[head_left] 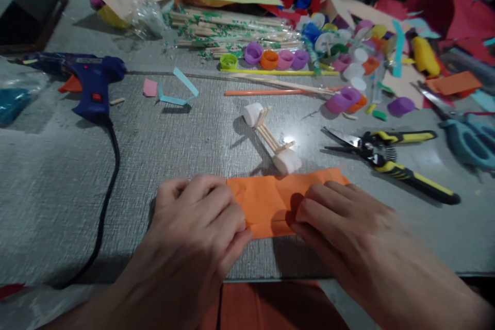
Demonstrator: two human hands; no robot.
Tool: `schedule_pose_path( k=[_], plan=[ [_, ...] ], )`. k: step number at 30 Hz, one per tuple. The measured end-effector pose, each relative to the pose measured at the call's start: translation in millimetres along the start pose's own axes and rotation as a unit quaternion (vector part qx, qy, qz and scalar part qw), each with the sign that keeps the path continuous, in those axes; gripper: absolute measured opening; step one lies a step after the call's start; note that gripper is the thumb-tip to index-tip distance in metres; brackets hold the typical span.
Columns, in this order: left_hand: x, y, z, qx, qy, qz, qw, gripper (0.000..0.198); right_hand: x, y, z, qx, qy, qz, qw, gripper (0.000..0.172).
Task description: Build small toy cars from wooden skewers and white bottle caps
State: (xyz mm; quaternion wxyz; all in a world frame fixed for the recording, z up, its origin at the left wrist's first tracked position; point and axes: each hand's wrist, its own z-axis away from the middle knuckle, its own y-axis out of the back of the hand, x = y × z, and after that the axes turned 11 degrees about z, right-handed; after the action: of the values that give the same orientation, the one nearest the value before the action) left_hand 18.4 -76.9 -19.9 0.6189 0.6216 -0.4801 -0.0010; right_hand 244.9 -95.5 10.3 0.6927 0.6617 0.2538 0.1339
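Note:
A strip of orange paper (pixel 266 198) lies at the table's front edge, its near side folded over along a crease. My left hand (pixel 201 216) grips its left end, fingers curled and thumb at the fold. Around the right part, my right hand (pixel 336 216) is closed with its thumb along the folded edge. Just beyond the paper stands a small frame of wooden sticks (pixel 268 136), with a white bottle cap (pixel 287 161) at its near end and another white cap (pixel 253 114) at the far end.
A blue glue gun (pixel 93 82) with a black cord lies left. To the right are yellow-black pliers-like snips (pixel 379 152) and teal-handled scissors (pixel 469 136). Coloured bottle caps (pixel 269 59), bagged wooden sticks (pixel 232 31), a phone (pixel 33 15) and paper scraps spread across the back.

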Motion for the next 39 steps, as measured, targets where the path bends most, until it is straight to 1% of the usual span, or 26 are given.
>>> schedule_pose_path(
  k=[3,7,10,14,16,20,22,24,26,29,31,33,36,39],
  plan=[
    [-0.5,2.1,-1.0,-0.016,-0.013,-0.016,1.000,0.029,-0.2,-0.7,-0.1,0.000,-0.008,-0.001,1.000,0.021],
    [-0.2,5.4,-1.0,-0.029,0.003,-0.026,0.999,0.027,-0.2,-1.5,1.9,-0.023,-0.022,0.006,0.999,0.021],
    [-0.9,4.9,0.9,-0.013,0.018,-0.019,1.000,0.023,-1.2,-0.5,2.9,-0.028,-0.028,0.009,0.999,0.021],
    [-5.4,1.5,1.9,0.019,0.016,-0.008,1.000,0.023,-1.0,0.2,2.9,-0.024,-0.037,-0.011,0.999,0.021],
    [-7.7,0.3,-1.2,0.022,0.010,-0.021,0.999,0.024,1.3,-0.7,2.2,-0.016,-0.040,-0.015,0.999,0.022],
    [-7.6,1.1,-12.8,0.021,-0.012,-0.097,0.995,0.025,8.4,-2.8,-0.5,0.004,-0.045,0.010,0.999,0.022],
    [-6.2,2.4,-15.6,0.022,-0.026,-0.111,0.993,0.023,10.6,-3.6,-1.9,0.005,-0.045,0.019,0.999,0.020],
    [-5.7,3.2,-13.9,0.025,-0.063,-0.093,0.993,0.024,11.2,-4.4,-2.7,0.011,-0.048,0.023,0.999,0.020],
    [-6.6,3.5,-9.3,0.013,-0.109,-0.058,0.992,0.028,11.3,-5.4,-3.0,0.019,-0.053,0.029,0.998,0.021],
    [-8.9,3.9,-4.9,0.003,-0.141,-0.050,0.989,0.035,13.5,-6.4,-4.5,0.020,-0.059,0.041,0.997,0.020],
    [-9.5,4.7,-7.1,0.003,-0.154,-0.084,0.985,0.039,16.7,-6.2,-7.7,0.013,-0.072,0.052,0.996,0.021],
    [-8.9,6.2,-13.1,-0.009,-0.167,-0.131,0.977,0.040,20.7,-5.2,-12.8,0.008,-0.093,0.053,0.994,0.021],
    [-6.1,9.2,-24.3,-0.037,-0.184,-0.205,0.961,0.037,26.8,-3.0,-22.6,0.003,-0.119,0.053,0.992,0.023],
    [-2.6,11.6,-32.5,-0.058,-0.188,-0.263,0.945,0.031,32.1,-1.8,-31.2,0.010,-0.120,0.057,0.991,0.025]
  ],
)
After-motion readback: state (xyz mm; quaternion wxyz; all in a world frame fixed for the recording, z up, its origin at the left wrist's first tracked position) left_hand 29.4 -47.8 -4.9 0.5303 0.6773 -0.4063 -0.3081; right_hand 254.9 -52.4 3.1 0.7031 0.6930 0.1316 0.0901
